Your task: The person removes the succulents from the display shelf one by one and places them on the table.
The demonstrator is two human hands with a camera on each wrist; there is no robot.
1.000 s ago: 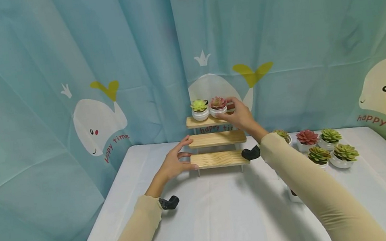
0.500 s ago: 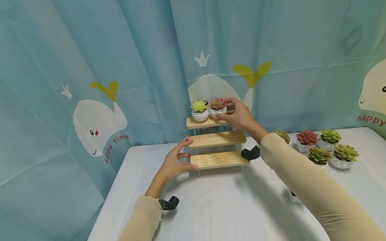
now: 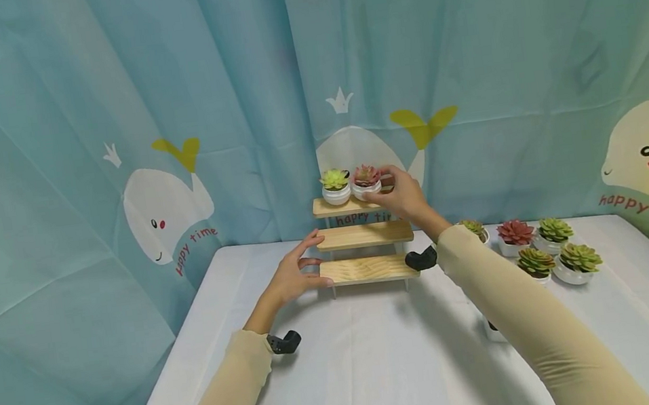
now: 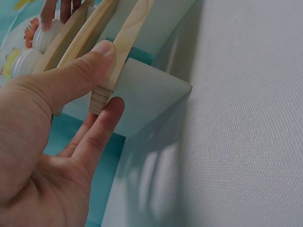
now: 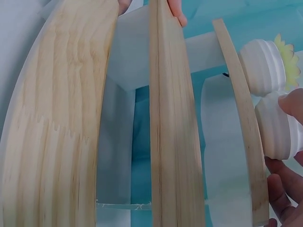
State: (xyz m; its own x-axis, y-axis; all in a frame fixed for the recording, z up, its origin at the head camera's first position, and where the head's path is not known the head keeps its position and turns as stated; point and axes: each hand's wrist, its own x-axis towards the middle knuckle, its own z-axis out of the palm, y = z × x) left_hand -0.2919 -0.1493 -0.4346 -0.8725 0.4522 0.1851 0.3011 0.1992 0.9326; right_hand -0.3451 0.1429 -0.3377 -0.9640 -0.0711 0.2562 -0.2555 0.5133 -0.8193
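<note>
A three-step wooden display stand with clear side panels stands at the back middle of the table. My left hand grips its left end; in the left wrist view the thumb lies on the lowest board and fingers sit under its end. My right hand pinches the white round pot of a pinkish-red artificial succulent at the top board. Just left of it on that board is a yellow-green succulent in a similar white pot. In the right wrist view the two pots sit side by side.
At right on the table stand several more potted succulents, among them a dark red one and a green one. A white pot is partly hidden by the right sleeve. A blue curtain hangs close behind the stand.
</note>
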